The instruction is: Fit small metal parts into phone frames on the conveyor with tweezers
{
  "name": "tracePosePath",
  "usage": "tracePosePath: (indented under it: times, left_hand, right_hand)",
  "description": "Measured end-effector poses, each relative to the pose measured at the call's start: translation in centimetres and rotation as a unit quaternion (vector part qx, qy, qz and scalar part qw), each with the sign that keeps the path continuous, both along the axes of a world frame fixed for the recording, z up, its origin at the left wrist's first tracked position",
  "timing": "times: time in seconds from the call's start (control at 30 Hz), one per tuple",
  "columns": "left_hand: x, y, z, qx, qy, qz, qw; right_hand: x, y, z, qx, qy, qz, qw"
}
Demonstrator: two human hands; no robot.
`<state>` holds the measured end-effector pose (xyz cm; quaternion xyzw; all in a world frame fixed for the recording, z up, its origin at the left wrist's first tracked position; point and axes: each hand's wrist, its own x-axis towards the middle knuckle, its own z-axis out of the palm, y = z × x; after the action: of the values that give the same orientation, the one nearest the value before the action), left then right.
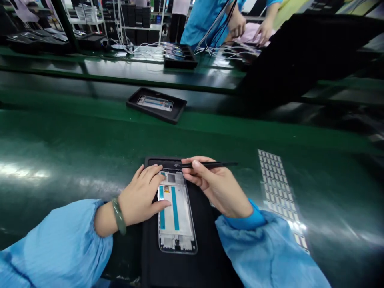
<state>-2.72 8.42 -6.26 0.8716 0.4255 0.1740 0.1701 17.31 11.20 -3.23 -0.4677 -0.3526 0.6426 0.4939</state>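
Note:
A silver phone mid-frame (184,210) with blue strips lies on a black foam tray (207,248) in front of me. My left hand (144,196) rests on its upper left side, fingers stretched out and thumb apart over the metal. Above the frame's top right corner, my right hand (214,180) pinches slim black tweezers (222,164) held almost level. Their left end is close to the frame's top edge; whether it touches anything I cannot tell. A small gold-brown flex part (167,189) shows between the blue strips.
Another black tray (177,116) holding a phone frame (154,103) sits farther back on the green bench. To the right lies a sheet of small stickers (274,176). Behind a raised ledge, a co-worker in blue (198,24) handles items near cables and a parts tray (180,63).

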Motion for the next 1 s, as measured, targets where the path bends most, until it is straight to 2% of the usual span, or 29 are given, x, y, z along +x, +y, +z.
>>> tracePosePath:
  times: [0.17, 0.3, 0.5, 1.0]
  left_hand:
    - [0.1, -1.4, 0.1, -0.003, -0.012, 0.000, 1.000]
    - [0.0, -1.8, 0.3, -0.016, -0.011, -0.009, 1.000]
    - [-0.2, -1.7, 0.4, -0.030, 0.004, -0.023, 0.999]
    - [-0.2, -1.7, 0.4, -0.030, 0.006, -0.017, 0.999]
  right_hand:
    - [-0.7, 0.3, -1.6, -0.010, -0.041, -0.004, 0.999]
    - [-1.3, 0.1, -2.3, 0.014, -0.121, 0.003, 0.993]
    - [-1.6, -0.1, -2.5, 0.053, -0.203, 0.054, 0.976]
    - [-1.5, -0.4, -2.8, 0.081, -0.245, 0.064, 0.964]
